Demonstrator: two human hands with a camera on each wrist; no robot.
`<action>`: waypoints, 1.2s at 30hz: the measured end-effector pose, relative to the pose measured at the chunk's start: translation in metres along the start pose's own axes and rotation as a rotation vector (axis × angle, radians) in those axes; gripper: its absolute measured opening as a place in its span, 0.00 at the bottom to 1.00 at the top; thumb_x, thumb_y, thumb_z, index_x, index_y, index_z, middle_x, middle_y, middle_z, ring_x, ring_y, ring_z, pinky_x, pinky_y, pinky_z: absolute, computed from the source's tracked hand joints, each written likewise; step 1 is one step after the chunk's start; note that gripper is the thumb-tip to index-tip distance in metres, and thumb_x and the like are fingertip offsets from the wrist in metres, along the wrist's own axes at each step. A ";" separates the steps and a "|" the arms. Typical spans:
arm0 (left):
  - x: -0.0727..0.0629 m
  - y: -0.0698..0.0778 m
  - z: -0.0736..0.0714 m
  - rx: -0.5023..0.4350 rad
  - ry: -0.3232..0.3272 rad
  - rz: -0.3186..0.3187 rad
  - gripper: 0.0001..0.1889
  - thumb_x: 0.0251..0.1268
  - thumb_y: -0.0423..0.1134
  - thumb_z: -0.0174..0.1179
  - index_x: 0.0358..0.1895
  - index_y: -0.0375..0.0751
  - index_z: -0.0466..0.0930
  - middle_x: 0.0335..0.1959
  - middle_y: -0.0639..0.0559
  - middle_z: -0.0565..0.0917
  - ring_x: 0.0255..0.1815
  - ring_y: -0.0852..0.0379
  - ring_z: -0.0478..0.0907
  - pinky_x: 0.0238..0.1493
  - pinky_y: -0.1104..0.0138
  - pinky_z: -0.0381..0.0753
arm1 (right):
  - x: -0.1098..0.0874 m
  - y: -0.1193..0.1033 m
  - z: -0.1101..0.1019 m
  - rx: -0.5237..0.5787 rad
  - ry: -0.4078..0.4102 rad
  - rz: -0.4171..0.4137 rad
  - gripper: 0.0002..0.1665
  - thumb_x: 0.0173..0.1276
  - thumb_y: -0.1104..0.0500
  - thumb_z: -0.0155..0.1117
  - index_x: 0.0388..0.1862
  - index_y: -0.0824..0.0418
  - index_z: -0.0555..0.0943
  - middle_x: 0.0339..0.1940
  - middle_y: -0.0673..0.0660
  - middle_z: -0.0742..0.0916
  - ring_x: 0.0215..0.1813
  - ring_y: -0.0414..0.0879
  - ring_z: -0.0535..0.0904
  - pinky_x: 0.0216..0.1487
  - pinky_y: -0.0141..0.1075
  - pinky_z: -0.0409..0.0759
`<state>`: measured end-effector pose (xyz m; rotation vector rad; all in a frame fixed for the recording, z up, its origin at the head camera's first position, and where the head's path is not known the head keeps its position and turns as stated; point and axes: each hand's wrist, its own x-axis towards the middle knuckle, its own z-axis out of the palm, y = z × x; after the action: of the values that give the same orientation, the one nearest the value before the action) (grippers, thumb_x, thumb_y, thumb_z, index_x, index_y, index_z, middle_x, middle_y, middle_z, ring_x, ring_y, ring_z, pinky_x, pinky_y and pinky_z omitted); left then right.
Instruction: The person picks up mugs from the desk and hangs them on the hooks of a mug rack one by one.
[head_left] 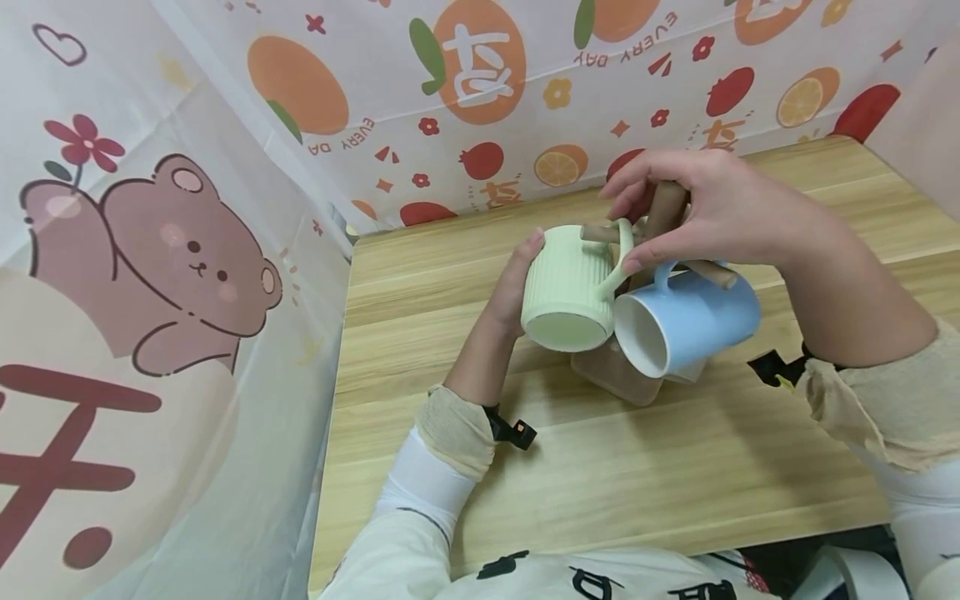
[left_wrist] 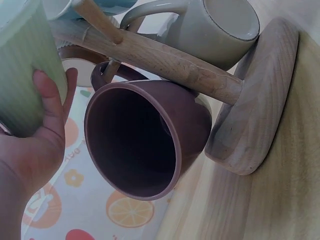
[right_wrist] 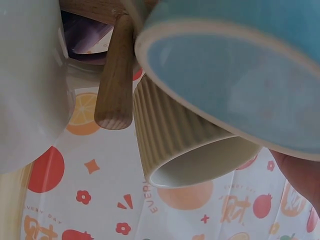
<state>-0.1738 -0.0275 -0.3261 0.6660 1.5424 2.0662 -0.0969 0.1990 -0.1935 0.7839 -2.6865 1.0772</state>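
In the head view my left hand grips the side of a pale green ribbed mug, its flat base turned toward me. A wooden peg of a mug tree passes through the mug's handle. My right hand holds the tree's post near its top, with the thumb beside the green handle. A light blue mug hangs tilted by its handle on another peg, its mouth toward me. On lower pegs in the left wrist view are a dark brown mug and a grey mug.
The tree's wooden base stands on the wood-grain table. A fruit-print curtain hangs close behind the table, and a bear-print curtain is on the left. A whitish mug fills the left of the right wrist view.
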 end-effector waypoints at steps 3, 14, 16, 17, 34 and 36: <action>0.001 0.000 0.001 0.006 0.007 0.011 0.29 0.68 0.60 0.34 0.53 0.42 0.72 0.37 0.54 0.81 0.34 0.60 0.80 0.36 0.67 0.80 | 0.000 0.001 0.001 -0.007 0.011 -0.005 0.35 0.44 0.57 0.85 0.53 0.48 0.81 0.42 0.43 0.87 0.34 0.37 0.84 0.38 0.25 0.76; 0.002 0.003 0.000 0.041 0.056 0.002 0.25 0.69 0.58 0.41 0.50 0.41 0.74 0.34 0.52 0.82 0.30 0.59 0.82 0.32 0.66 0.83 | -0.001 0.003 0.004 0.002 0.035 -0.010 0.36 0.42 0.58 0.86 0.53 0.50 0.80 0.41 0.44 0.87 0.32 0.37 0.84 0.38 0.26 0.76; 0.002 0.005 0.000 0.055 0.066 0.006 0.26 0.70 0.57 0.42 0.52 0.38 0.73 0.35 0.51 0.81 0.31 0.60 0.82 0.33 0.66 0.83 | -0.001 0.003 0.004 0.002 0.042 -0.012 0.37 0.42 0.58 0.86 0.53 0.50 0.80 0.41 0.44 0.87 0.32 0.37 0.84 0.38 0.26 0.76; 0.002 0.007 0.000 0.063 0.074 0.006 0.26 0.71 0.56 0.42 0.54 0.36 0.73 0.35 0.51 0.81 0.31 0.59 0.82 0.33 0.66 0.83 | -0.001 0.004 0.004 0.002 0.044 -0.015 0.37 0.41 0.59 0.86 0.53 0.50 0.80 0.41 0.44 0.87 0.31 0.37 0.84 0.38 0.26 0.76; -0.001 0.024 0.005 0.158 0.184 -0.042 0.21 0.78 0.52 0.45 0.56 0.37 0.74 0.38 0.50 0.80 0.33 0.59 0.81 0.34 0.67 0.82 | -0.002 0.002 0.006 -0.009 0.057 0.015 0.38 0.43 0.58 0.85 0.55 0.51 0.78 0.40 0.43 0.85 0.32 0.38 0.82 0.37 0.26 0.75; -0.001 0.024 0.005 0.160 0.191 -0.045 0.22 0.77 0.52 0.45 0.56 0.37 0.74 0.38 0.50 0.81 0.33 0.59 0.81 0.34 0.67 0.82 | -0.002 0.003 0.006 -0.013 0.059 0.014 0.38 0.43 0.59 0.85 0.55 0.52 0.78 0.39 0.43 0.85 0.33 0.38 0.81 0.38 0.26 0.75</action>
<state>-0.1717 -0.0300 -0.3018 0.4962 1.8270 2.0378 -0.0963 0.1974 -0.1999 0.7211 -2.6512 1.0678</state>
